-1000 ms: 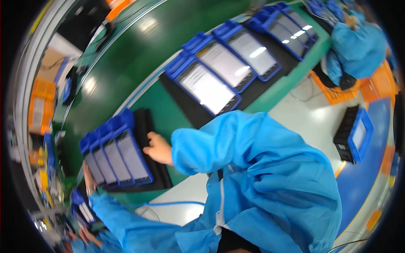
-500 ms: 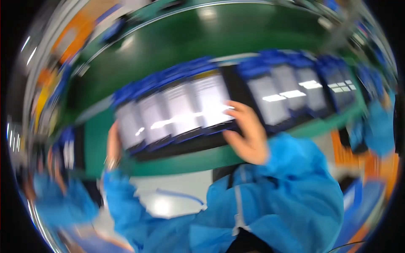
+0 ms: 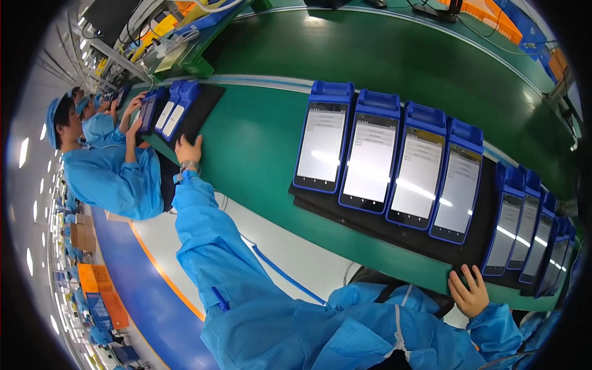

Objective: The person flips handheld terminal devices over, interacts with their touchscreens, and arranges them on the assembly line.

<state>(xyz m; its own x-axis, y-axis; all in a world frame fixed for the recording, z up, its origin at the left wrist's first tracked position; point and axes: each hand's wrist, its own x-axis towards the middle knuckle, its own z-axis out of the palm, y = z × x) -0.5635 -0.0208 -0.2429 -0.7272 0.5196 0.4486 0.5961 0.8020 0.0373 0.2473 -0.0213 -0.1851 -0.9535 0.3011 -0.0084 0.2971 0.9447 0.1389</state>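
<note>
Left hand [image 3: 188, 150] flat, open on far black tray [image 3: 203, 108]; right hand [image 3: 470, 291] open at near tray [image 3: 394, 237] edge: push level, keeping blue handheld terminals [image 3: 388, 166] seated.

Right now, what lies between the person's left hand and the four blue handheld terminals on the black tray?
In the head view, only bare green belt separates the left hand from the four blue handheld terminals.

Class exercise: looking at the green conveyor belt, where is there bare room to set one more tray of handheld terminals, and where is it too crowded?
Free: the bare green belt between the black tray under the left hand and the black tray of four blue handheld terminals; also the wide green strip behind them. Crowded: near the right hand, where the next tray of blue terminals butts against it.
</note>
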